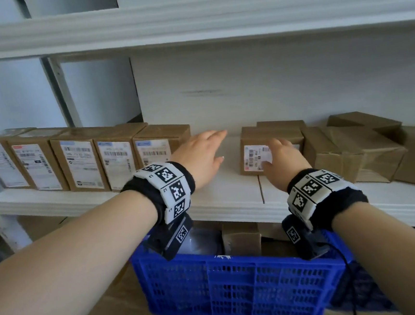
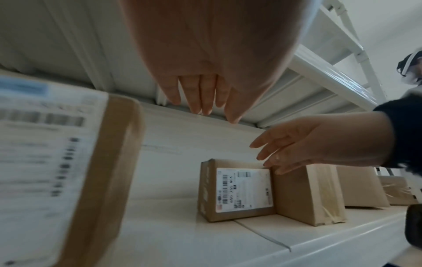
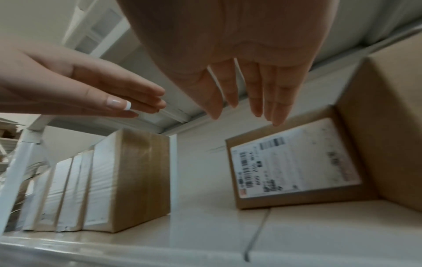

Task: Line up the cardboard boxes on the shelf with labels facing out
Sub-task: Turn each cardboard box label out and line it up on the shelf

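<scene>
Nearest, below the shelf's front edge, stands a blue plastic crate [image 1: 237, 280] with a small cardboard box [image 1: 241, 238] inside it.

Above it, two bare forearms reach in over the white shelf [image 1: 225, 201], each wrist wrapped in a black band with black-and-white markers. The left hand [image 1: 201, 155] hangs over the bare middle stretch of the shelf; its grip is released, fingers straight and close together, holding nothing, just beside the right end of the lined-up row. The right hand [image 1: 283, 160] is in front of a lone labelled box [image 1: 251, 158], its grip also released, fingers straight and slightly spread near the box's upper right; whether the fingertips touch the cardboard I cannot tell.

That labelled box stands a little back from the front edge, right of the shelf's seam, label facing out. A plain box [image 2: 306, 193] stands touching its right side.

Toward the left end, a row of five boxes [image 1: 81, 163] stands side by side along the front edge, white labels out.

Farther right and toward the back wall, several unlabelled boxes [image 1: 366, 148] lie tilted and jumbled against each other.
</scene>
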`<state>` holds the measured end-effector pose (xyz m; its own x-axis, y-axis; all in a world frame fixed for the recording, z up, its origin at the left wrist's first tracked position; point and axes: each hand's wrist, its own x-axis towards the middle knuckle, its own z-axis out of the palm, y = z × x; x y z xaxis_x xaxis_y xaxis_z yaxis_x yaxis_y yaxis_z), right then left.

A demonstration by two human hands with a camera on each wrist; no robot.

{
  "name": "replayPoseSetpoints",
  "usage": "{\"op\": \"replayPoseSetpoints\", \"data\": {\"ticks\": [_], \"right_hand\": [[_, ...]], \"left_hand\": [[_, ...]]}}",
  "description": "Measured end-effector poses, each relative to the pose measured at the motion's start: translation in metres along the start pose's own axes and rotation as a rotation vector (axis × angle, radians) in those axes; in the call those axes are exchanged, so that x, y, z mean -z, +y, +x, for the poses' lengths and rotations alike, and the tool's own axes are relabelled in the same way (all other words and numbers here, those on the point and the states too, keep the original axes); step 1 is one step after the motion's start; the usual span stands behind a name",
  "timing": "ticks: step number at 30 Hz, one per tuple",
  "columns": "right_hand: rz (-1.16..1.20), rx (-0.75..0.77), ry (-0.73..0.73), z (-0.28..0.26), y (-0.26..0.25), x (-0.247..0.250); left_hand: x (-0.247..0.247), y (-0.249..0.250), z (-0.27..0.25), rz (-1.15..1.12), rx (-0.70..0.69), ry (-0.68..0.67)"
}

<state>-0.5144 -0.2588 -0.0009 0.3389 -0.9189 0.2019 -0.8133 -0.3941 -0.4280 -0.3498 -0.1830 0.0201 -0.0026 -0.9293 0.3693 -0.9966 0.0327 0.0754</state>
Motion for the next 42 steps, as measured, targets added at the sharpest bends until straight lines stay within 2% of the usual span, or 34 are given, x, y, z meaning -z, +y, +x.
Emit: {"op": "replayPoseSetpoints", "data": {"ticks": [7,18,24,27,33,39,42], "right_hand": [[0.009,-0.104,0.032,0.006,0.053,0.009],[0.153,-0.152,0.047,0.036,0.064,0.002],[0.189,-0.132,0.068,0.039,0.054,-0.004],[0.188,-0.138,0.078,0.036,0.050,-0.004],[0.139,-0.127,0.034,0.027,0.047,-0.004],[-0.031,0.018,-0.061,0.033,0.047,0.003],[-0.023,0.018,-0.061,0.038,0.047,-0.001]], "left_hand": [[-0.026,0.037,0.040,-0.078,0.039,-0.127],[-0.066,0.035,0.081,-0.423,0.369,-0.256],[-0.076,0.031,0.086,-0.524,0.341,-0.255],[-0.074,0.027,0.082,-0.513,0.339,-0.266],[-0.066,0.020,0.080,-0.466,0.379,-0.201],[-0.066,0.015,0.083,-0.474,0.416,-0.209],[-0.067,0.013,0.087,-0.487,0.421,-0.214]]}}
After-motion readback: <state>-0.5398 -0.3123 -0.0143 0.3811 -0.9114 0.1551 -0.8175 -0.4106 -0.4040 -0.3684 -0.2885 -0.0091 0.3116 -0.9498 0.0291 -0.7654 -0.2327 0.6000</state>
